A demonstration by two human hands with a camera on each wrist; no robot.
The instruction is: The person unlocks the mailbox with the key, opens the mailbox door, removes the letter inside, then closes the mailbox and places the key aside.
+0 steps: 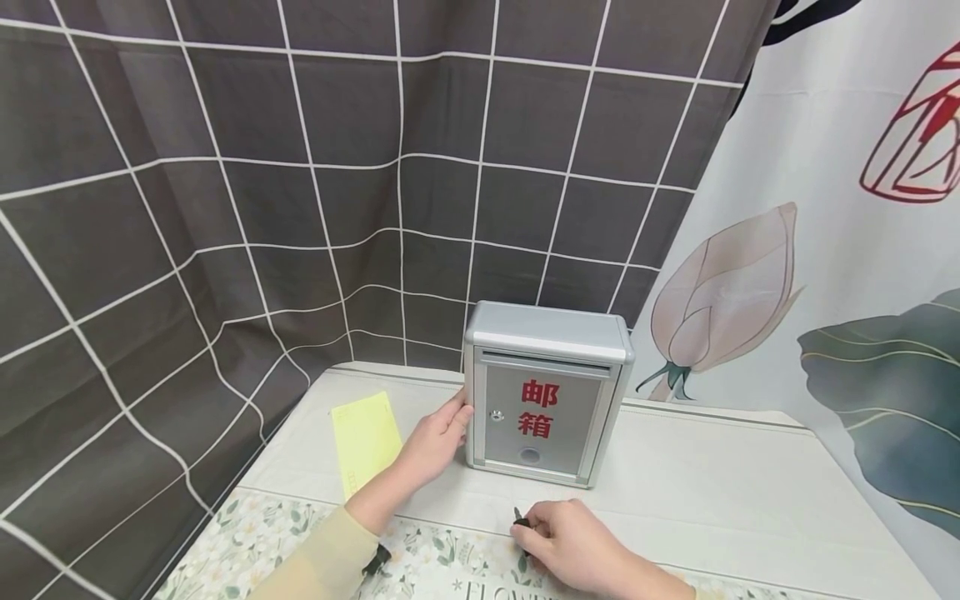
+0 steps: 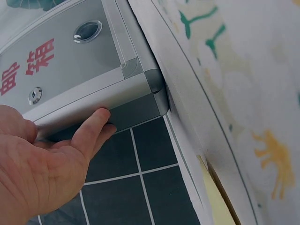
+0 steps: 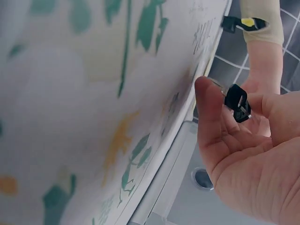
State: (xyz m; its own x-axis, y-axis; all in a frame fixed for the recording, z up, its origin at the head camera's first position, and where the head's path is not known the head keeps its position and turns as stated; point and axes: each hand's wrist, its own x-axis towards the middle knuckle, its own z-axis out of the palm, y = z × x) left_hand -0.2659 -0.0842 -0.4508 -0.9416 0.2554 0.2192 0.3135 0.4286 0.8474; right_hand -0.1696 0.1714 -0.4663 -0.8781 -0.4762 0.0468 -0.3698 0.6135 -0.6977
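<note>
A silver-grey metal mailbox (image 1: 551, 450) with red characters stands upright on the table. It has a slot along its upper front and a small round lock (image 1: 497, 415) at the left of its door. My left hand (image 1: 431, 446) rests against the mailbox's left side, its fingers fairly straight along the edge in the left wrist view. In front of the box, my right hand (image 1: 573, 542) pinches a key (image 3: 237, 99) with a black head between thumb and fingers. The key is apart from the lock; in the head view its tip points away from me.
A yellow envelope (image 1: 367, 437) lies on the table left of the mailbox, partly behind my left forearm. The white table cover (image 1: 720, 483) has a floral strip along the near side. A dark checked curtain (image 1: 337, 208) hangs close behind and to the left.
</note>
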